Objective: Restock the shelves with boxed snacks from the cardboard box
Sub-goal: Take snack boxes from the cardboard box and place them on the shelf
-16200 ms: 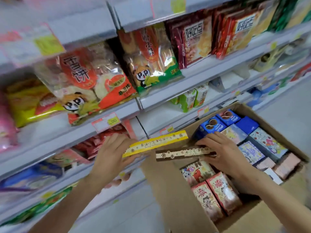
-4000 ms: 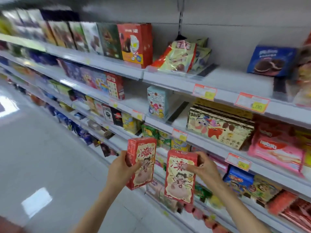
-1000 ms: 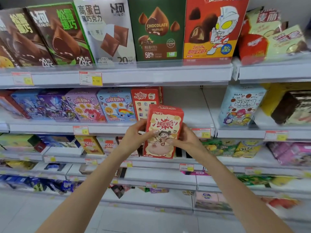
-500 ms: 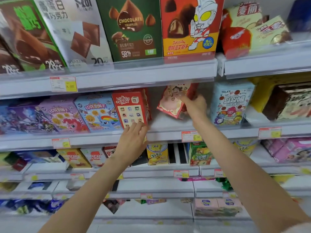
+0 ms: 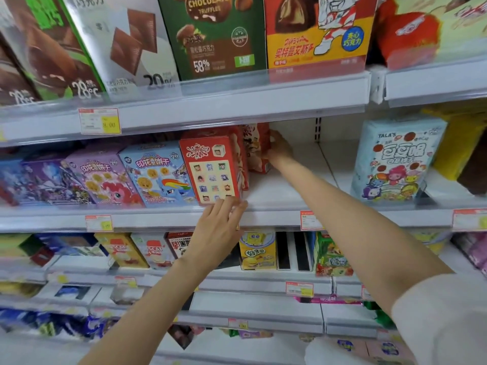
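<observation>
A red snack box point(image 5: 257, 147) stands upright deep on the middle shelf point(image 5: 276, 188), right behind and beside a front red box point(image 5: 212, 171) printed with small character pictures. My right hand point(image 5: 278, 148) reaches into the shelf and holds the back box's right side, fingers round its edge. My left hand point(image 5: 220, 225) is at the shelf's front rail, its straight fingertips touching the lower right corner of the front red box. The cardboard box is out of view.
Pastel biscuit boxes point(image 5: 155, 175) fill the shelf left of the red boxes. A light blue box point(image 5: 395, 159) stands to the right, bare shelf between. Tall chocolate boxes point(image 5: 213, 35) line the shelf above. Small snack boxes point(image 5: 257, 250) sit below.
My right hand has carried the red box from tilted in mid-shelf to upright against the red stack at the back. My left hand stayed by the front box.
</observation>
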`<move>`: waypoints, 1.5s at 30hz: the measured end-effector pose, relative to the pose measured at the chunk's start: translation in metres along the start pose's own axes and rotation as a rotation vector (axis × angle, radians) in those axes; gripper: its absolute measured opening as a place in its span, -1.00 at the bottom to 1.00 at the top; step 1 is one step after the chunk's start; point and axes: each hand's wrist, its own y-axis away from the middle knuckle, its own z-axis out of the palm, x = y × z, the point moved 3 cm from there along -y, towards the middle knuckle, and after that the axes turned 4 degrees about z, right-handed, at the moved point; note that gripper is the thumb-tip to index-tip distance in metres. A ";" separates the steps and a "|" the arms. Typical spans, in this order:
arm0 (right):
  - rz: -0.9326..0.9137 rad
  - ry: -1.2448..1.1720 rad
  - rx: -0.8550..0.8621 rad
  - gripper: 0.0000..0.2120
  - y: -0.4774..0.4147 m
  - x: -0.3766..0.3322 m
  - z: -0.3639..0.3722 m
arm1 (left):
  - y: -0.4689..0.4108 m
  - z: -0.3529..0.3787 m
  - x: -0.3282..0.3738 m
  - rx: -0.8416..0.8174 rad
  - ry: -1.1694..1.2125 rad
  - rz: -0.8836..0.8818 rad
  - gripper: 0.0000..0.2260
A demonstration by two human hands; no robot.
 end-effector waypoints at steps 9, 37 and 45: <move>0.002 -0.016 -0.245 -0.39 0.009 -0.012 0.023 | 0.000 -0.006 0.003 -0.045 0.036 -0.013 -0.47; 0.406 0.793 0.320 -0.67 0.427 0.115 -0.272 | -0.052 -0.043 0.303 -0.048 0.733 0.716 -0.72; 0.663 0.736 0.617 -0.69 0.541 0.150 -0.379 | -0.105 -0.091 0.479 -0.026 0.867 1.002 -0.79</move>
